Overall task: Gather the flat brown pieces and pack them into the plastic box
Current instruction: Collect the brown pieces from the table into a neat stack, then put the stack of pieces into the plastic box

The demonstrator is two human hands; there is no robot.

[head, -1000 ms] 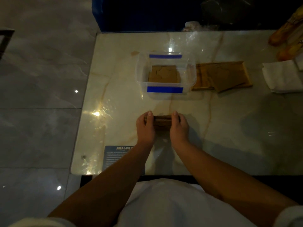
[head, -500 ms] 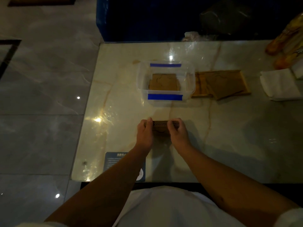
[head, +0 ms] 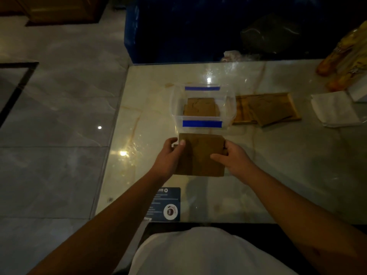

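Observation:
A stack of flat brown pieces [head: 202, 153] is held flat above the table, just in front of the clear plastic box [head: 228, 102] with blue tape strips. My left hand [head: 168, 157] grips the stack's left edge, thumb on top. On the right edge my right hand [head: 232, 157] holds it, fingers curled round the side. Inside the box lie more brown pieces [head: 201, 107]. Further brown pieces [head: 268, 112] lie in a shallow wooden tray [head: 296, 110] right of the box.
The marble table [head: 278, 165] carries a folded white cloth [head: 335, 111] at the right and yellow wrapped items [head: 345, 60] at the far right corner. A blue label [head: 166, 203] sits at the near edge. A dark blue wall stands behind the table.
The stack stood on edge on the table between both hands; now it is turned flat, lifted and moved closer to the box.

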